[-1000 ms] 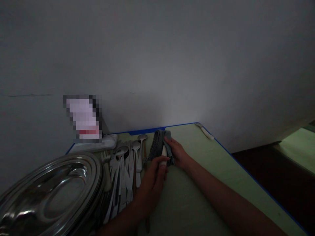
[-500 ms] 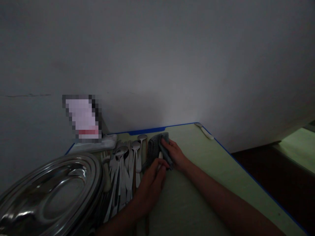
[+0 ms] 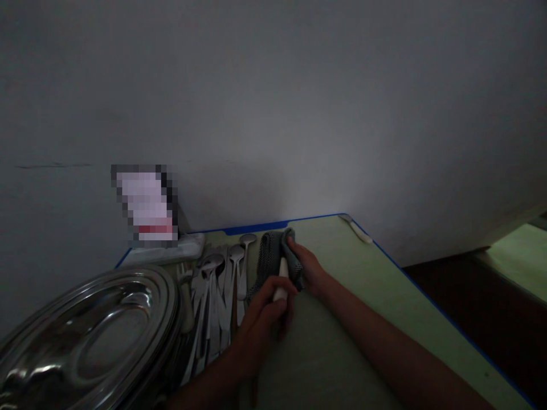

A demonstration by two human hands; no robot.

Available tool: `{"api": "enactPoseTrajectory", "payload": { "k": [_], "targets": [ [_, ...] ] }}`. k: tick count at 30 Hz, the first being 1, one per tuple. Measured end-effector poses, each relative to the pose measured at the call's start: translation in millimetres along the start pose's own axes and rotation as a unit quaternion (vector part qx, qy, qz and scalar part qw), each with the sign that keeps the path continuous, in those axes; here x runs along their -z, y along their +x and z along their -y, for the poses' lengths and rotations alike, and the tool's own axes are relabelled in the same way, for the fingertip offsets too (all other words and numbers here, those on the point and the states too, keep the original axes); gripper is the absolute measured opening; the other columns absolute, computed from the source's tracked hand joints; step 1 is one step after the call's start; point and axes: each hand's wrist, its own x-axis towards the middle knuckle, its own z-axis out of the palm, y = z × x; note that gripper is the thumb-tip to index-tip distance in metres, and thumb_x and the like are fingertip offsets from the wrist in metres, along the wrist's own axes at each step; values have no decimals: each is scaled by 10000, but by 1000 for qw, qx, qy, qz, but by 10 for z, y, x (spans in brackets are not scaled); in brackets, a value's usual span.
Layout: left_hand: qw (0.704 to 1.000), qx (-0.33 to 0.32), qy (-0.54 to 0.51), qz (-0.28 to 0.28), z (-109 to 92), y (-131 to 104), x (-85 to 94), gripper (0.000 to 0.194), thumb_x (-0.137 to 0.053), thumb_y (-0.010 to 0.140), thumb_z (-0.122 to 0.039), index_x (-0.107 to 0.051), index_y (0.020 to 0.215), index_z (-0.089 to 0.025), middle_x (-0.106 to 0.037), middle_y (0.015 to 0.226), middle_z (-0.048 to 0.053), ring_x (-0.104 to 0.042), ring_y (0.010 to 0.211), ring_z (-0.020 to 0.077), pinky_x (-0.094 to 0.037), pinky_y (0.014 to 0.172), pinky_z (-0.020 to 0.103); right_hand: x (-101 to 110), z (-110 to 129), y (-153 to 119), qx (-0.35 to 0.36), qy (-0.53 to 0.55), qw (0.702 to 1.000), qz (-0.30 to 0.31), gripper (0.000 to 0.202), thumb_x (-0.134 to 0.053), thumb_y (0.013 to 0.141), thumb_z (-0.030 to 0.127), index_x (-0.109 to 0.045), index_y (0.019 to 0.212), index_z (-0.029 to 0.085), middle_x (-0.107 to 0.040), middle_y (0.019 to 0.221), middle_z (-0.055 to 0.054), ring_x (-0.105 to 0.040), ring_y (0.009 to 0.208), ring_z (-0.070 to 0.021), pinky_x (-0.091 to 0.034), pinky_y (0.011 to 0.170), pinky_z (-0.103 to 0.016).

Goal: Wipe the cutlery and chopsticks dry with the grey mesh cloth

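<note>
My left hand (image 3: pixel 265 312) is closed around the pale handle (image 3: pixel 283 269) of a piece of cutlery. Its far end is tucked in a grey checked cloth (image 3: pixel 270 254), so I cannot see which kind it is. Gripping the cloth from the right side is my right hand (image 3: pixel 310 269), thumb on top and the other fingers mostly hidden behind it. Just left of the cloth lie several metal spoons (image 3: pixel 236 254) and other cutlery in a loose row, handles toward me. A fork with a pale handle (image 3: pixel 185 279) rests beside them.
A stack of shiny oval metal trays (image 3: pixel 160 285) fills the table's left side. Behind it, a blurred phone-like screen (image 3: pixel 147 202) leans near the wall on a white box-like object (image 3: pixel 188 247). One pale-handled utensil (image 3: pixel 360 232) lies by the blue-edged table's (image 3: pixel 342 296) far right corner.
The cloth has opened and shifted slightly, showing more of the pale handle. My right hand has moved a little right and down; my left hand has turned slightly around the handle.
</note>
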Motion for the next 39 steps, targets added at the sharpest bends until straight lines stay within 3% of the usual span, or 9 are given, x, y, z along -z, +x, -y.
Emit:
{"api": "enactPoseTrajectory", "payload": {
  "k": [5,10,17,21,27,31,35,39],
  "targets": [
    [999,-8,-6,-48,47,2,-3,177,-390,894,-343,-503,951,-219,-447,720,-27,-428,528,83,-353,421,176,-2,35,-8,-79,39,996,20,296,-608,684,453,-606,664,158,-600,499,-3,-580,534,-144,-433,499,-239],
    [996,11,77,-38,77,-13,-23,223,-365,914,-393,-482,991,-219,-458,693,-33,-418,531,81,-356,447,178,45,-4,9,43,-20,997,59,252,-730,577,340,-622,736,176,-626,567,31,-548,487,-99,-450,520,-214],
    [984,45,156,-71,45,27,-32,230,-336,914,-387,-476,971,-213,-431,609,-56,-402,514,96,-331,471,197,107,-68,106,110,-50,992,38,293,-729,596,318,-623,838,191,-664,682,18,-583,585,-109,-470,615,-231],
    [978,71,182,-76,19,15,-20,191,-367,898,-350,-497,880,-211,-368,530,-76,-351,486,99,-267,460,201,116,-88,108,119,-69,989,53,252,-709,628,342,-628,811,190,-643,669,34,-554,565,-90,-451,593,-211],
    [969,71,232,-53,42,-23,16,217,-375,900,-368,-536,883,-223,-370,563,-60,-341,513,110,-243,467,209,82,-81,88,91,-45,995,19,291,-693,624,444,-617,696,173,-572,549,50,-474,473,-70,-393,503,-192],
    [970,71,225,-50,30,-28,12,223,-377,902,-388,-533,901,-228,-373,583,-56,-354,536,112,-257,478,208,69,-54,89,68,-33,997,-3,373,-648,626,542,-607,626,171,-568,515,20,-515,502,-106,-420,521,-219],
    [981,71,170,-68,22,2,-14,232,-354,905,-401,-500,909,-221,-342,559,-70,-333,502,103,-245,458,202,89,-17,93,14,28,999,41,425,-493,715,599,-629,731,196,-649,646,-37,-609,674,-184,-472,617,-294],
    [986,48,136,-88,27,28,-26,222,-349,900,-390,-480,905,-210,-334,556,-74,-343,489,99,-264,453,199,105,26,98,54,7,997,49,377,-506,700,549,-635,813,213,-672,728,-58,-621,766,-227,-482,701,-352]
  ]
}}
